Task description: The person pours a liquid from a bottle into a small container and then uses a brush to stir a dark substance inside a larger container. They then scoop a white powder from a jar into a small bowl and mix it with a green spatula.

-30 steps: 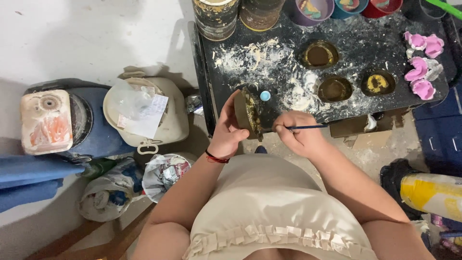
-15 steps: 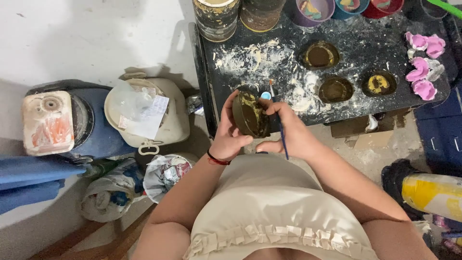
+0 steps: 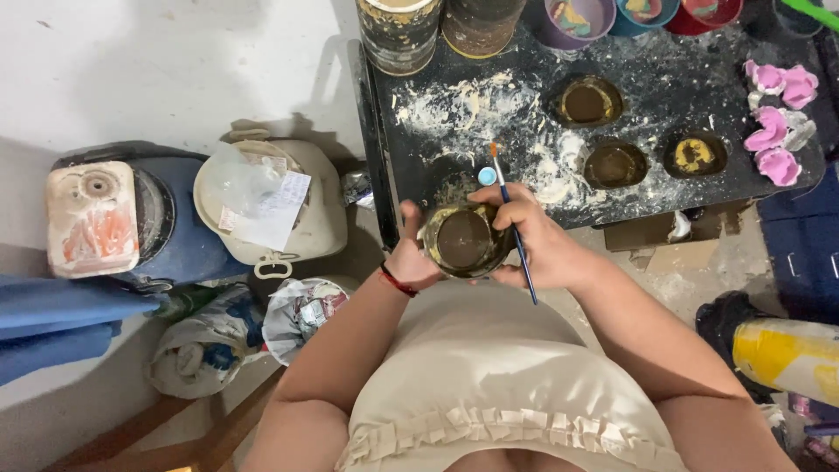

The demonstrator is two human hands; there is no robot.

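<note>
Small round clay bowl (image 3: 463, 239) sits above the lap at the near edge of the dark surface (image 3: 664, 83). Left hand (image 3: 412, 253) closed on its left rim. Right hand (image 3: 535, 245) cups the right side, fingers pinching a thin blue paintbrush (image 3: 514, 229), bristles up.

Round clay dish and fine paintbrush, both held in hand.

The dish (image 3: 463, 239) is a small, shallow, round bowl with a dark brown interior and a yellowish, gold-tinted rim. Its open face is turned up toward the camera. It sits just off the near edge of the black worktop, clasped on both sides between the left hand (image 3: 409, 258) and the right hand (image 3: 533, 245). The paintbrush (image 3: 514, 229) is thin, with a blue handle and an orange-tipped bristle end pointing away from the body; it lies slanted across the right hand's fingers, beside the dish's right rim.
</note>
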